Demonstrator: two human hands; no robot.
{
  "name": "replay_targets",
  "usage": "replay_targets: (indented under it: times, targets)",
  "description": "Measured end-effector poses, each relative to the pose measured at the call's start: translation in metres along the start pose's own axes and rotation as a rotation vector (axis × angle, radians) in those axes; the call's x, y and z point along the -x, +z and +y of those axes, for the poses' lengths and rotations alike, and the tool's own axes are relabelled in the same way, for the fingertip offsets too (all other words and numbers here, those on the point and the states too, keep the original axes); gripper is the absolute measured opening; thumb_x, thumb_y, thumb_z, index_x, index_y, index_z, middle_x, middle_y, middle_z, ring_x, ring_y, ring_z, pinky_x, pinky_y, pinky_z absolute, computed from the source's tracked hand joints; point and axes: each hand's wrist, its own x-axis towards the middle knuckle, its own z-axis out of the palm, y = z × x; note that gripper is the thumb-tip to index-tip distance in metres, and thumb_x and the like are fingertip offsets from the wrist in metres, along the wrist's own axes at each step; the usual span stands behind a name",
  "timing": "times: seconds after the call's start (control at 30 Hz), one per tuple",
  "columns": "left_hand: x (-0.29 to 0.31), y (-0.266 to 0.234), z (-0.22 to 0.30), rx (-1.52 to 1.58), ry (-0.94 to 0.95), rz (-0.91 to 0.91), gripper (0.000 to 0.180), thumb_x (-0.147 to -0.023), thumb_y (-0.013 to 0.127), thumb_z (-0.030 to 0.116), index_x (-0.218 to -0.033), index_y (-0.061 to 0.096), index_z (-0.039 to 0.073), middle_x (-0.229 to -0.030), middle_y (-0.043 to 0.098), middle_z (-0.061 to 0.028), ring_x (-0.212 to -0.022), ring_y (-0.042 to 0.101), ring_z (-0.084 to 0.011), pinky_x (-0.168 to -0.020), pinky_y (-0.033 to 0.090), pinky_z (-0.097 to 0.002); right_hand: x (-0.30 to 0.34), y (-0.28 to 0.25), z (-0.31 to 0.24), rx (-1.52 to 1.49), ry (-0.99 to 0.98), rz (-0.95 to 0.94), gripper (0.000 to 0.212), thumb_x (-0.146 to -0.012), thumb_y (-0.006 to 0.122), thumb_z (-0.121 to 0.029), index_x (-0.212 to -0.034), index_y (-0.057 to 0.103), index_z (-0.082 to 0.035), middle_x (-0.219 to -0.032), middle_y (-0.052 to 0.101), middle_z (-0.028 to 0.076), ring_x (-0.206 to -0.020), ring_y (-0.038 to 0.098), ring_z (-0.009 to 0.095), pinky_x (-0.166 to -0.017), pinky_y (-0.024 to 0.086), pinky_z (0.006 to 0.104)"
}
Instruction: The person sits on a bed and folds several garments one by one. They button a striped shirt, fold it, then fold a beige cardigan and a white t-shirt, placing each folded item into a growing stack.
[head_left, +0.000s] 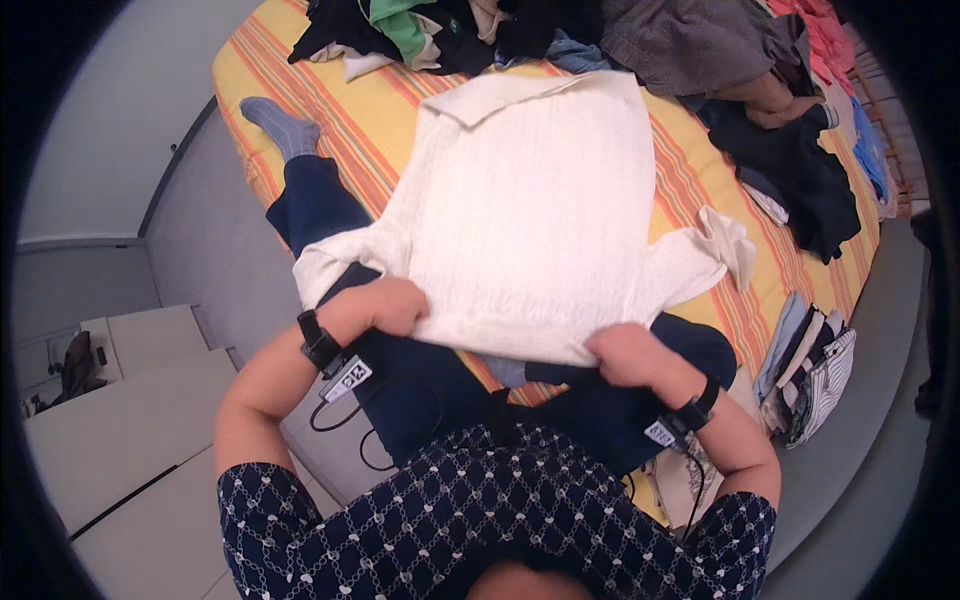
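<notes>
A cream knit top [535, 200] lies spread across my lap and the bed, its far edge folded over. One sleeve [345, 258] rests over my leg on the left, and the other [690, 262] reaches out to the right, twisted at its end. My left hand [395, 305] is closed on the near left corner of the top. At the near right corner, my right hand [630, 355] grips the same edge, which is pulled fairly straight between both hands. The fingertips are mostly hidden.
Under me is a bed with a yellow-orange striped cover [345, 120]. Loose dark and green clothes [410, 30] lie at the far side, with a grey-brown garment [690, 45] and black clothing [800, 175] farther right. Folded clothes [810, 370] stand at the right edge. Cables hang from both wrists.
</notes>
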Motion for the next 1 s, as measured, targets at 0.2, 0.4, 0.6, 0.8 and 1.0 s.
replay_targets:
  times: [0.2,0.4,0.6,0.8,1.0]
  targets:
    - [-0.018,-0.056,-0.027,0.705,0.04,-0.122,0.019,-0.082,0.06,0.017,-0.091,0.067,0.002,-0.08,0.067,-0.0054,-0.067,0.061,-0.0124,-0.063,0.049,-0.0276,-0.014,-0.027,0.017,-0.458,-0.19,-0.3,0.024,-0.072,0.068,-0.025,-0.088,0.066,-0.007,-0.071,0.063,0.011,-0.07,0.062,0.027,-0.064,0.047,0.037]
    - [-0.089,-0.12,-0.104,0.872,-0.098,0.287,0.024,-0.076,0.054,0.005,-0.099,0.063,0.004,-0.097,0.062,-0.0054,-0.084,0.058,-0.0124,-0.071,0.048,-0.0268,-0.083,-0.123,0.129,-0.819,0.202,0.264,0.024,-0.085,0.06,-0.023,-0.101,0.062,-0.005,-0.088,0.064,-0.001,-0.076,0.058,0.011,-0.068,0.047,0.0274]
    - [-0.118,-0.176,-0.168,-0.006,-0.098,1.341,0.031,-0.071,0.059,0.009,-0.101,0.063,0.003,-0.123,0.053,-0.016,-0.11,0.052,-0.032,-0.093,0.042,-0.0362,-0.131,-0.163,0.197,-1.064,0.382,0.53,0.038,-0.085,0.059,-0.022,-0.121,0.053,-0.011,-0.106,0.061,0.001,-0.087,0.057,0.01,-0.075,0.045,0.0275]
    - [-0.109,-0.18,-0.155,0.063,-0.087,0.984,0.042,-0.072,0.059,0.012,-0.114,0.057,0.008,-0.137,0.04,-0.0171,-0.127,0.036,-0.0337,-0.105,0.032,-0.04,-0.16,-0.17,0.219,-1.34,0.19,0.322,0.044,-0.085,0.057,-0.015,-0.128,0.049,-0.009,-0.132,0.048,0.008,-0.11,0.051,0.016,-0.086,0.044,0.0295]
    - [-0.089,-0.152,-0.154,-0.084,-0.536,0.924,0.04,-0.079,0.055,0.016,-0.118,0.055,0.006,-0.123,0.053,-0.0178,-0.115,0.05,-0.0324,-0.097,0.039,-0.0402,-0.159,-0.165,0.242,-0.721,0.338,0.878,0.04,-0.084,0.059,-0.013,-0.122,0.052,-0.004,-0.11,0.059,0.005,-0.099,0.055,0.013,-0.084,0.044,0.0244]
